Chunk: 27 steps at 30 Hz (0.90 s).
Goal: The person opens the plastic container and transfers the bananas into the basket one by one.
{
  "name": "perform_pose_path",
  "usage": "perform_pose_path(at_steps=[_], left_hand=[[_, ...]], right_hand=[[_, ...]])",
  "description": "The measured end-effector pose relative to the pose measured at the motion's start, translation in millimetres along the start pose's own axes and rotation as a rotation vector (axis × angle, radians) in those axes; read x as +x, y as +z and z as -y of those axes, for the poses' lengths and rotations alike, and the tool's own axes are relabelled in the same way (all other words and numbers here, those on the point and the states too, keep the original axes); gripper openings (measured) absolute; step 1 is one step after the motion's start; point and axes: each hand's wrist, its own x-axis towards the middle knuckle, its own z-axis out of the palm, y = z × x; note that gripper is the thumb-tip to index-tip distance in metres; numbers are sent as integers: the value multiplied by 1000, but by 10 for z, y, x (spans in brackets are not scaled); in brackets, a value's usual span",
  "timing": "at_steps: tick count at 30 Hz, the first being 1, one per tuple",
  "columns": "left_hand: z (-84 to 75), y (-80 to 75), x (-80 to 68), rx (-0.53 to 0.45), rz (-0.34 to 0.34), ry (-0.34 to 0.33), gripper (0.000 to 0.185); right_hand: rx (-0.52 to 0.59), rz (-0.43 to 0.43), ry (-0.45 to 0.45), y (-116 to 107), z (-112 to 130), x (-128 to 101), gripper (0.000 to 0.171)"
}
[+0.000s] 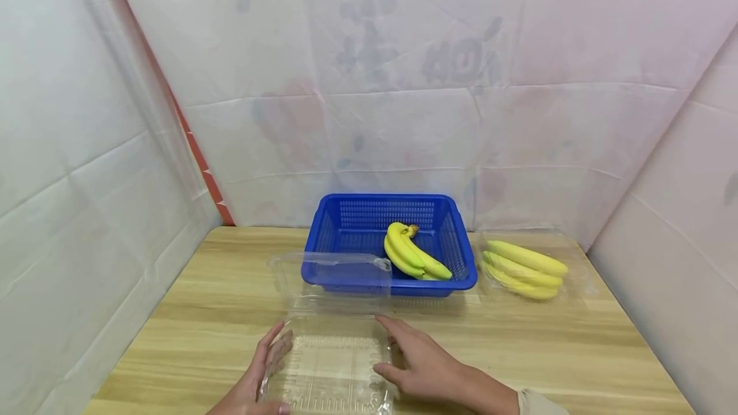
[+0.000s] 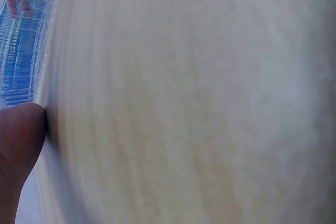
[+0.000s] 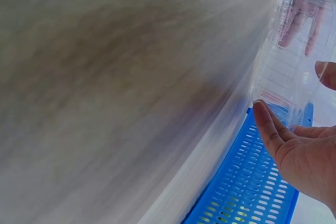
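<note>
Hands flank unlabelled clear clamshell box.

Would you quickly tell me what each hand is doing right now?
Left hand: open, fingers resting against the clear plastic box.
Right hand: open, straight fingers touching the same box's right side.
</note>
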Motion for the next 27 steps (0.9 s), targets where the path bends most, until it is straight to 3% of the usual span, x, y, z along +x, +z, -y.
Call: perform_pose_path(at_steps=[3,8,12,27], left_hand=[[22,-7,-2,-15,9,74,119],[69,-62,-38,-4,-15,87,116],[104,-131,-81,26,-41,157,110],[209,-417,-213,18,-87,306,101]], right_hand=[[-19,-8,-8,3,15,27,81],[-55,-5,-9,43,66,81,80],[-64,16,-20,90,127,133,80],[-134,8,-54,273,354,398,81]])
